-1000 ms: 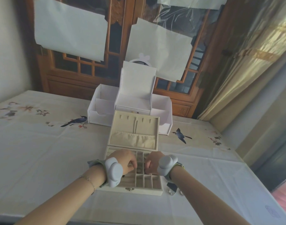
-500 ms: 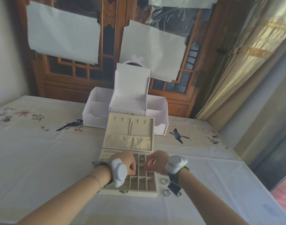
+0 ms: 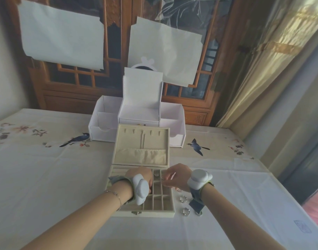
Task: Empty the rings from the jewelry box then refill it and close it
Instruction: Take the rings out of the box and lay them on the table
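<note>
Hovering curled hands (image 3: 174, 175) over jewelry box (image 3: 155, 211)

Centre: we find the jewelry box (image 3: 154, 204) open on the table (image 3: 46, 177), lid upright at its back.
Behind: organizer (image 3: 104, 127).
Right: rings (image 3: 183, 198) (loose on the cloth).

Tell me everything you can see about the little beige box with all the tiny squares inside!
The jewelry box looks soft and cream-coloured, like velvet. It sits open on the tablecloth. Its lid stands up at the back, with small hooks, a thin chain and a pocket. The tray is split into many small squares, the front ones empty. A metal clasp sits in front. The left hand and right hand reach in.
</note>
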Tool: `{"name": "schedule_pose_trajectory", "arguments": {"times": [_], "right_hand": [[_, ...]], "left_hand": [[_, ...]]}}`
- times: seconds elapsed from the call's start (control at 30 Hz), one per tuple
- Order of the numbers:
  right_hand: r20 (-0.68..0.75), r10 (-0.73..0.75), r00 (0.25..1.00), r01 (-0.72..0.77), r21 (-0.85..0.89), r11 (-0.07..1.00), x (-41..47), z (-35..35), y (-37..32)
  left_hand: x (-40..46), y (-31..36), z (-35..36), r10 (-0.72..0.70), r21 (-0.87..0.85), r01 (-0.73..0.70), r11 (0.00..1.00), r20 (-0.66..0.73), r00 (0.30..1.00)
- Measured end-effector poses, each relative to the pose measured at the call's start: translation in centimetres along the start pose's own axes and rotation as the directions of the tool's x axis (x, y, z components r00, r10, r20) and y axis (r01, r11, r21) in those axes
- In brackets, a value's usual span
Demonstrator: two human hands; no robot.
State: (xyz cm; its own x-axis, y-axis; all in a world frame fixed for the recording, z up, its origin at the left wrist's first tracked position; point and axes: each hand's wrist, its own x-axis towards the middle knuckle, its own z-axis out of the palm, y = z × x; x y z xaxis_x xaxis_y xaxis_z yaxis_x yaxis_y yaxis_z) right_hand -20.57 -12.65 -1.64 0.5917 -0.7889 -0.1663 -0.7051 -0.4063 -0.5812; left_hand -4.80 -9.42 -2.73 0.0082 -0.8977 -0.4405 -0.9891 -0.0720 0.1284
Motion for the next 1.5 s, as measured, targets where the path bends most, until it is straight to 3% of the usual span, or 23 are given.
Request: {"name": "schedule_pose_trajectory", "arguments": {"times": [0.2,0.4,0.83,0.93,1.1,1.33,1.5], "right_hand": [[-0.045,0.017,0.999,-0.017,-0.003,1.000,0.0,-0.2,-0.3],[-0.081,0.035,0.996,-0.013,0.260,0.966,-0.3,-0.8,-0.7],[-0.125,0.068,0.990,-0.002,0.466,0.885,-0.4,-2.5,-4.1],[-0.138,0.068,0.988,0.021,0.562,0.827,-0.8,-2.9,-5.3],[-0.192,0.031,0.981,0.118,0.717,0.687,-1.4,-3.6,-7.1],[-0.231,-0.099,0.968,0.248,0.812,0.529,-2.1,-5.1,-8.7],[-0.323,-0.185,0.928,0.371,0.771,0.517,-3.0,-6.2,-9.4]], "left_hand": [[0.3,0.0,0.8,-0.037,0.024,0.038,0.999,-0.028,0.999],[-1.0,0.5,-0.3,0.011,0.064,-0.011,0.998,-0.009,1.000],[-3.4,-3.1,-4.2,0.062,-0.249,-0.156,0.956,-0.351,0.934],[-4.1,-4.1,-4.8,0.037,-0.436,-0.248,0.865,-0.437,0.899],[-5.8,-4.8,-6.2,0.083,-0.710,-0.437,0.552,-0.475,0.876],[-7.7,-4.5,-8.0,0.071,-0.777,-0.576,0.253,-0.579,0.812],[-9.0,-4.4,-8.7,0.091,-0.717,-0.670,0.195,-0.667,0.740]]}}
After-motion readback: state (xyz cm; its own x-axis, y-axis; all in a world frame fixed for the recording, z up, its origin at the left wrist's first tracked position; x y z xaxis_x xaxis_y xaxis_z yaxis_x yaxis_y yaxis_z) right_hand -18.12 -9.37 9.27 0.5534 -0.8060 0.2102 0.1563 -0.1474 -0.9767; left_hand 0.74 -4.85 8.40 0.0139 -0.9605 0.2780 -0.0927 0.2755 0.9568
